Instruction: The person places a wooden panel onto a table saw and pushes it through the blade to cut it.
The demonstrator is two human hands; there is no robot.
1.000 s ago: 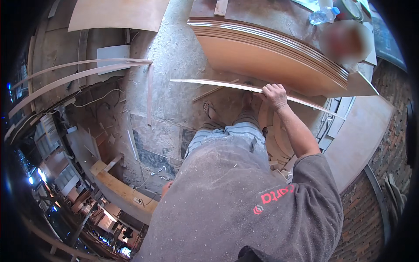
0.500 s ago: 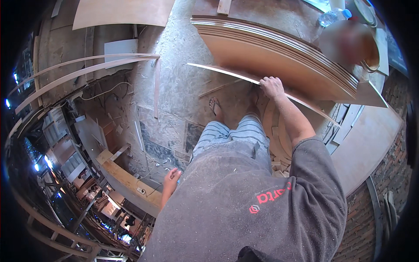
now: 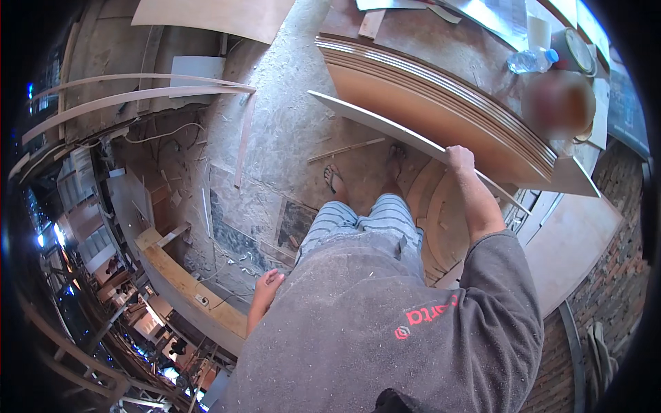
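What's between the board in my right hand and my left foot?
In the head view, a thin wooden strip lies on the floor between the board and your left foot.

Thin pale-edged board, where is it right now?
In the head view, the thin board is above and right of centre, in your right hand, beside the brown panel stack.

Pale panel point(image 3: 385, 124), striped blue-grey shorts point(image 3: 329, 221)
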